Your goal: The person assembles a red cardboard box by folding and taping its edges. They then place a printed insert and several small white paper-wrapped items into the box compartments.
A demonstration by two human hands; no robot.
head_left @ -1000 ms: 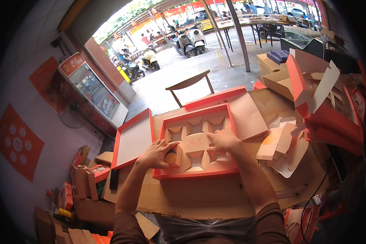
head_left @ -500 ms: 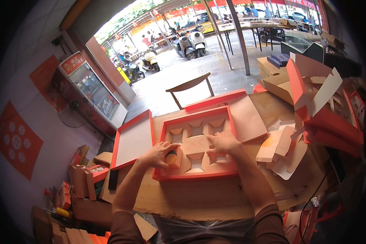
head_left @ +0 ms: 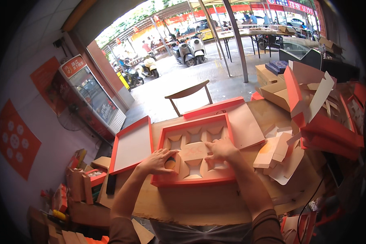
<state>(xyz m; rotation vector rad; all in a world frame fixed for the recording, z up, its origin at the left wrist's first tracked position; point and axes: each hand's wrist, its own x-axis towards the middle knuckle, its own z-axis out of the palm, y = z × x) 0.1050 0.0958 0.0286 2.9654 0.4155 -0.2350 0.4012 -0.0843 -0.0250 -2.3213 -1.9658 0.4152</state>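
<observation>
A red-rimmed box (head_left: 195, 182) lies in the middle of the table, fitted with a pale cardboard insert (head_left: 189, 153) with several square hollows. In its near left hollow sits a small cardboard box (head_left: 177, 164) showing a dark and yellow patch. My left hand (head_left: 157, 162) is closed about this small box, thumb on the near side and fingers on the far side. To the right, my right hand (head_left: 223, 149) rests on the insert beside its raised centre panel, thumb and forefinger apart. It partly covers the near right hollow.
A red-edged tray or lid (head_left: 131, 146) lies left of the box. Flat card (head_left: 250, 130) and folded card pieces (head_left: 274, 152) are on the right, near a heap of red cartons (head_left: 329, 136). Beyond the table stands a chair (head_left: 188, 92); more boxes are stacked at the lower left.
The view has shifted slightly, so the table sits a little lower. Both hands keep nearly the same places on the box and insert; the left still holds the small box.
</observation>
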